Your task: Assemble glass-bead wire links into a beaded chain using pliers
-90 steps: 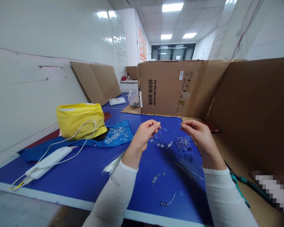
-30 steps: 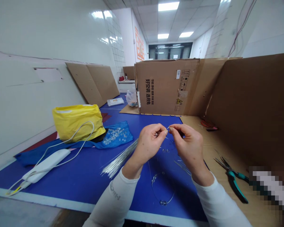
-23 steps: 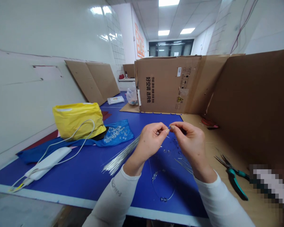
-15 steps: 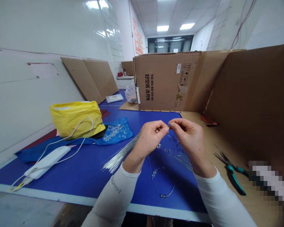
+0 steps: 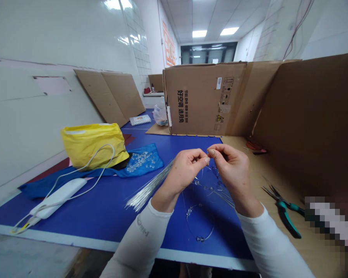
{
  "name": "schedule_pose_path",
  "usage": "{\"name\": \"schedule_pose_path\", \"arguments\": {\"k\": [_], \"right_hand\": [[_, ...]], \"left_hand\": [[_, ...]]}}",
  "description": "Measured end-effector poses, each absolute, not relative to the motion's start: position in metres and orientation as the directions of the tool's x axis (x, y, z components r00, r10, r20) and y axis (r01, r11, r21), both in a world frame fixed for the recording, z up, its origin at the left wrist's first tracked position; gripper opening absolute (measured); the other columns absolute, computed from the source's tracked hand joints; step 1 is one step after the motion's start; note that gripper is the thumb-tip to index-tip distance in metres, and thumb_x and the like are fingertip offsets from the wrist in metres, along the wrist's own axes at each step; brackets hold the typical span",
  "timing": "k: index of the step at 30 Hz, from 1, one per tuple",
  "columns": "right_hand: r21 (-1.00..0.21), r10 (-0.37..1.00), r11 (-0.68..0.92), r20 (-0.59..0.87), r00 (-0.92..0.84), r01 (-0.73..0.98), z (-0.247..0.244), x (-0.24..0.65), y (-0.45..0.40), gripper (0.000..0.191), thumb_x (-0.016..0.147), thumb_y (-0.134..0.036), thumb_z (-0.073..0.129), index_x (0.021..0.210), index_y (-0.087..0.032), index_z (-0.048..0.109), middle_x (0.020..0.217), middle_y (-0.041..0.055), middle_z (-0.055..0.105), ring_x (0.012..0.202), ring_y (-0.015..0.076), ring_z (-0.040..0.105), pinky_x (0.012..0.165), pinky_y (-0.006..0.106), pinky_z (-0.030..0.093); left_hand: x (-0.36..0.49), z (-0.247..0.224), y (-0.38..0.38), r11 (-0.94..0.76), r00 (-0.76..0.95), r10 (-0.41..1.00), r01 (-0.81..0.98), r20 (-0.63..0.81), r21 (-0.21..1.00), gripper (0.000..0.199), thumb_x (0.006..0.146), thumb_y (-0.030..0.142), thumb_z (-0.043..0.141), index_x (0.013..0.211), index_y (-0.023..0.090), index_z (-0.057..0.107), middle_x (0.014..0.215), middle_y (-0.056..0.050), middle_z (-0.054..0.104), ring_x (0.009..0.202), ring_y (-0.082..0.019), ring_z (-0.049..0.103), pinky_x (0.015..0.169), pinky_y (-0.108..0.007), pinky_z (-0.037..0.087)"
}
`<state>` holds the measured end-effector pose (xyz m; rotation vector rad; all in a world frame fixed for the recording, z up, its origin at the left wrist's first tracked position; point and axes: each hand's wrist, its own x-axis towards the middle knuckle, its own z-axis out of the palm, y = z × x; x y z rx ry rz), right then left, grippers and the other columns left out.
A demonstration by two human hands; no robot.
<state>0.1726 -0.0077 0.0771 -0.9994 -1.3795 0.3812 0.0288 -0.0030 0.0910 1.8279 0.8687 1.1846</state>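
Observation:
My left hand (image 5: pixel 188 168) and my right hand (image 5: pixel 229 165) meet above the blue table, fingertips pinched together on a thin silver wire (image 5: pixel 204 168). Below them lies a wire loop strung with clear beads (image 5: pixel 200 224). More beaded wire (image 5: pixel 210 188) lies tangled under my hands, partly hidden by them. A bundle of straight silver wires (image 5: pixel 149 188) fans out beside my left wrist. Loose clear beads (image 5: pixel 139 162) rest on a blue cloth (image 5: pixel 150 162) to the left.
A yellow plastic bag (image 5: pixel 91 146) and a white cabled device (image 5: pixel 58 198) sit at the table's left. Teal-handled pliers (image 5: pixel 282 210) lie on a cardboard surface to the right. A large cardboard box (image 5: pixel 203 100) stands ahead. A blurred patch covers the lower right.
My hands have come together from their apart position three seconds ago, and both now pinch the wire. Over the last second, they barely moved; the view drifted slightly.

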Motion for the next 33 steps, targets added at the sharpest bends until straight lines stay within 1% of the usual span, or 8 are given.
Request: {"name": "schedule_pose_path", "arguments": {"k": [3, 5, 8, 11, 15, 21, 26, 33], "right_hand": [[-0.807, 0.783, 0.533, 0.584, 0.213, 0.255, 0.078, 0.175, -0.005, 0.012, 0.080, -0.028, 0.067, 0.076, -0.021, 0.075, 0.072, 0.0023, 0.072, 0.063, 0.0158, 0.062, 0.059, 0.029, 0.048], [-0.841, 0.822, 0.503, 0.537, 0.188, 0.200, 0.079, 0.178, -0.002, 0.012, 0.078, -0.030, 0.070, 0.081, -0.021, 0.078, 0.068, 0.0015, 0.071, 0.058, 0.0143, 0.059, 0.054, 0.028, 0.046], [-0.887, 0.883, 0.436, 0.454, 0.119, 0.149, 0.083, 0.185, 0.001, 0.022, 0.074, -0.032, 0.075, 0.091, -0.020, 0.080, 0.065, 0.0013, 0.071, 0.052, 0.0128, 0.054, 0.049, 0.027, 0.043], [-0.907, 0.912, 0.394, 0.406, 0.058, 0.150, 0.086, 0.189, 0.001, 0.020, 0.072, -0.034, 0.076, 0.083, -0.018, 0.079, 0.064, 0.0016, 0.070, 0.050, 0.0117, 0.052, 0.047, 0.026, 0.041], [-0.895, 0.900, 0.423, 0.433, 0.050, 0.141, 0.085, 0.188, 0.000, 0.015, 0.075, -0.033, 0.074, 0.073, -0.018, 0.074, 0.056, -0.0014, 0.063, 0.048, 0.0111, 0.052, 0.047, 0.025, 0.039], [-0.894, 0.888, 0.441, 0.447, 0.104, 0.075, 0.081, 0.181, 0.000, 0.010, 0.076, -0.028, 0.071, 0.073, -0.019, 0.072, 0.058, -0.0022, 0.064, 0.047, 0.0107, 0.055, 0.048, 0.025, 0.042], [-0.897, 0.889, 0.441, 0.440, 0.131, 0.021, 0.080, 0.179, -0.001, 0.011, 0.075, -0.029, 0.073, 0.071, -0.018, 0.072, 0.057, -0.0023, 0.064, 0.047, 0.0109, 0.056, 0.048, 0.025, 0.043], [-0.904, 0.896, 0.428, 0.425, 0.131, 0.006, 0.082, 0.179, -0.002, 0.013, 0.076, -0.030, 0.073, 0.071, -0.018, 0.071, 0.055, -0.0027, 0.063, 0.046, 0.0106, 0.056, 0.048, 0.025, 0.043]], "left_hand": [[0.029, 0.089, -0.002, -0.461, 0.318, 0.857, 0.118, 0.406, 0.879, 0.019, 0.082, 0.028, 0.060, 0.066, 0.018, 0.058, 0.065, 0.002, 0.053, 0.065, -0.013, 0.045, 0.063, -0.026, 0.035], [0.029, 0.088, 0.000, -0.465, 0.308, 0.856, 0.112, 0.414, 0.878, 0.019, 0.083, 0.028, 0.060, 0.068, 0.017, 0.060, 0.066, 0.002, 0.053, 0.065, -0.012, 0.045, 0.063, -0.026, 0.035], [0.028, 0.087, 0.001, -0.464, 0.287, 0.861, 0.108, 0.419, 0.879, 0.020, 0.084, 0.030, 0.061, 0.069, 0.017, 0.061, 0.066, 0.002, 0.054, 0.065, -0.012, 0.045, 0.062, -0.026, 0.034], [0.027, 0.087, 0.002, -0.458, 0.257, 0.872, 0.122, 0.417, 0.881, 0.020, 0.084, 0.031, 0.062, 0.070, 0.017, 0.063, 0.066, 0.002, 0.055, 0.064, -0.012, 0.044, 0.062, -0.026, 0.035], [0.027, 0.088, 0.002, -0.465, 0.267, 0.866, 0.121, 0.423, 0.877, 0.019, 0.084, 0.030, 0.062, 0.072, 0.016, 0.064, 0.067, 0.002, 0.056, 0.064, -0.012, 0.045, 0.063, -0.026, 0.035], [0.028, 0.089, 0.001, -0.450, 0.284, 0.871, 0.128, 0.402, 0.884, 0.019, 0.083, 0.029, 0.062, 0.071, 0.015, 0.064, 0.065, 0.003, 0.054, 0.063, -0.011, 0.043, 0.061, -0.026, 0.033], [0.028, 0.090, 0.000, -0.456, 0.294, 0.866, 0.131, 0.404, 0.880, 0.020, 0.084, 0.031, 0.062, 0.071, 0.015, 0.063, 0.064, 0.003, 0.052, 0.062, -0.011, 0.042, 0.061, -0.026, 0.033], [0.029, 0.091, 0.000, -0.456, 0.295, 0.868, 0.149, 0.400, 0.878, 0.020, 0.084, 0.031, 0.061, 0.070, 0.016, 0.063, 0.065, 0.002, 0.053, 0.063, -0.012, 0.043, 0.062, -0.027, 0.034]]}}
